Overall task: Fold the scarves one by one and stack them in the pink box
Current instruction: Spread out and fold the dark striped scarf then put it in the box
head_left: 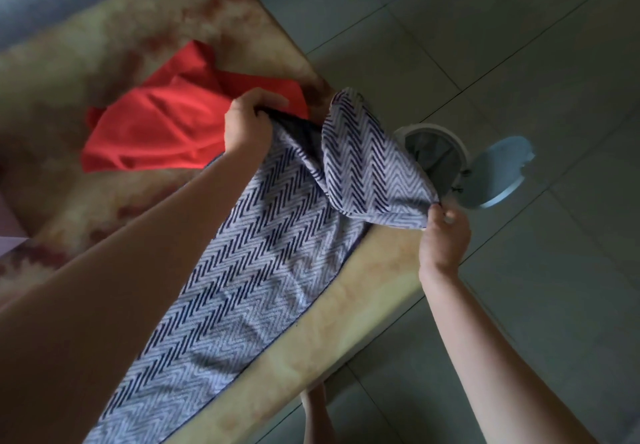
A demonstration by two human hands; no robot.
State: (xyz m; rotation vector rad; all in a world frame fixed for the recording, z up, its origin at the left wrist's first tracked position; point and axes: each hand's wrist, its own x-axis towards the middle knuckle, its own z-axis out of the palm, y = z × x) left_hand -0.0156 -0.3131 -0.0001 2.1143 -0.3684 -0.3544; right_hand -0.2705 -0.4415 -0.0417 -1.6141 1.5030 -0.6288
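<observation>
Chevron scarf (242, 253) is laid along the table (346, 339); its far end is pinched by left hand (247, 121) and right hand (445, 236), fingers (437, 217) curled, near red scarf (156, 132).

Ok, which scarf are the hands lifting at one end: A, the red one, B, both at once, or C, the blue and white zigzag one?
C: the left hand and right hand each grip a corner of the zigzag scarf, while the red scarf lies loose on the table.
</observation>
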